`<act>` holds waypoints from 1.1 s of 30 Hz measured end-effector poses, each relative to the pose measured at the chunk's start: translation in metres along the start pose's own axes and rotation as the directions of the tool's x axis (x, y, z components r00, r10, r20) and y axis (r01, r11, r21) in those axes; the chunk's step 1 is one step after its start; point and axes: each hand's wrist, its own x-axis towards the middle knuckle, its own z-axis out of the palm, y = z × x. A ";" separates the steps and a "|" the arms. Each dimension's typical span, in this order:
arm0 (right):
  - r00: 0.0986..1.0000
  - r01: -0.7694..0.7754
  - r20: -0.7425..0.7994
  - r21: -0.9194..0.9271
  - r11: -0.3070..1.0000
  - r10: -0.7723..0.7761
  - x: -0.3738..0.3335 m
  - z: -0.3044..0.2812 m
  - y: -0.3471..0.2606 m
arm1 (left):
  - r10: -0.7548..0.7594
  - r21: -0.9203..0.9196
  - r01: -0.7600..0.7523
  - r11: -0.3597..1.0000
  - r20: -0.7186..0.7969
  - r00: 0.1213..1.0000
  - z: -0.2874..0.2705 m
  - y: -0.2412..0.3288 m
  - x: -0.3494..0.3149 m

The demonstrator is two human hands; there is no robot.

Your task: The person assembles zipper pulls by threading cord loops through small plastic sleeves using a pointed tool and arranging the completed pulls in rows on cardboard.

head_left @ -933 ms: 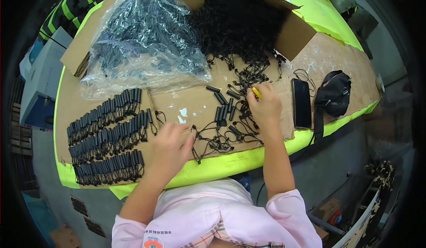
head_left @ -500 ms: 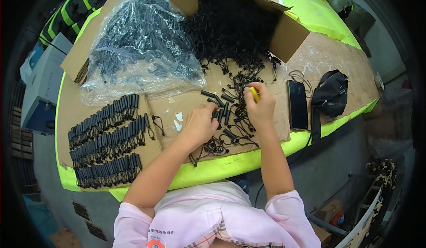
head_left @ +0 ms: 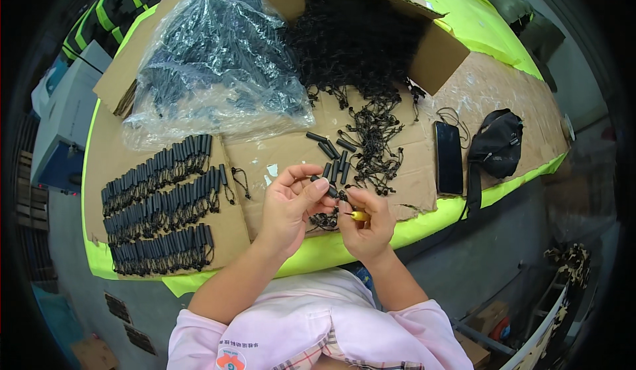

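Brown cardboard (head_left: pixel 285 155) covers most of a worktable edged with bright yellow-green sheeting (head_left: pixel 424 223). Over its near side, one black tube (head_left: pixel 332 191) sits between the person's two hands. The left hand (head_left: pixel 288 201) is closed on it, thumb pressed toward bent fingers. The right hand (head_left: pixel 366 234) is curled round a yellow tool (head_left: pixel 360 216), its fingertips drawn together at the tube's right end; whether they also pinch a cord, I cannot tell.

Just beyond the hands lie several loose tubes (head_left: pixel 344 172), and to their right a tangle of black cord loops (head_left: pixel 379 128) trails from an open carton (head_left: pixel 437 57). Three slanting rows of corded tubes (head_left: pixel 165 208) fill the left side, a single loop (head_left: pixel 242 182) just beside them. Behind them slumps a clear plastic bag (head_left: pixel 218 58) with dark contents. On the right, a phone (head_left: pixel 448 158) lies near a black pouch (head_left: pixel 497 143).
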 end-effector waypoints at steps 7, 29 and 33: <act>0.981 0.194 0.017 -0.159 0.968 -0.194 0.003 0.003 -0.006 | 0.180 0.107 -0.174 0.979 -0.050 0.982 -0.004 -0.006 -0.012; 0.980 0.098 0.177 -0.008 0.995 -0.095 -0.005 0.006 -0.001 | 0.251 0.256 -0.231 0.939 -0.050 0.967 -0.014 -0.015 -0.007; 0.947 -0.249 0.262 0.225 0.942 0.188 -0.009 0.005 -0.007 | 0.216 0.211 -0.211 0.954 0.000 0.976 -0.012 -0.010 -0.010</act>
